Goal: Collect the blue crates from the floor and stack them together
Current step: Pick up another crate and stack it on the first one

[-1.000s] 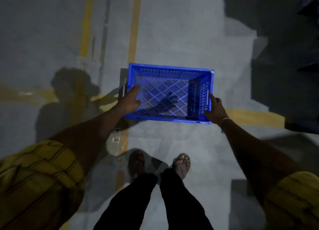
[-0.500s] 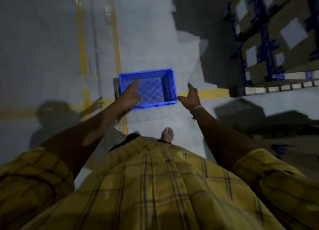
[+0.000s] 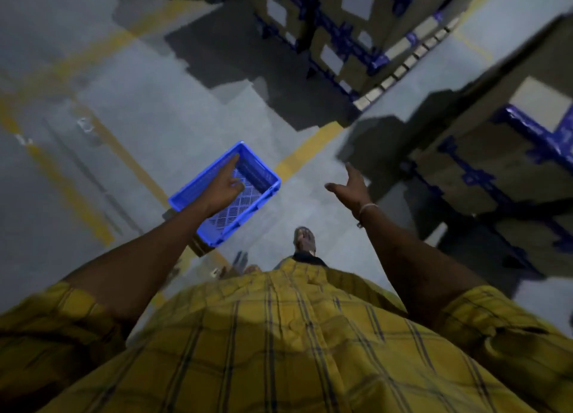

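Observation:
A single blue perforated crate [image 3: 259,180] rests empty on the grey concrete floor, left of centre, turned diagonally. My left hand [image 3: 224,185] hovers over its left rim with fingers spread and the index finger stretched out, gripping nothing. My right hand [image 3: 349,189] is held up well to the right of the crate, fingers apart and empty, a thin bracelet on the wrist. No other blue crate is in sight.
Stacked cardboard boxes with blue strapping [image 3: 336,37] stand ahead, and another stack [image 3: 496,164] stands close on the right. Yellow floor lines [image 3: 305,153] cross near the crate. My sandalled foot [image 3: 305,242] is just right of the crate.
Both hands have let go of the crate's sides and risen away from it. I have straightened up and the view has swung right, bringing the box stacks into sight.

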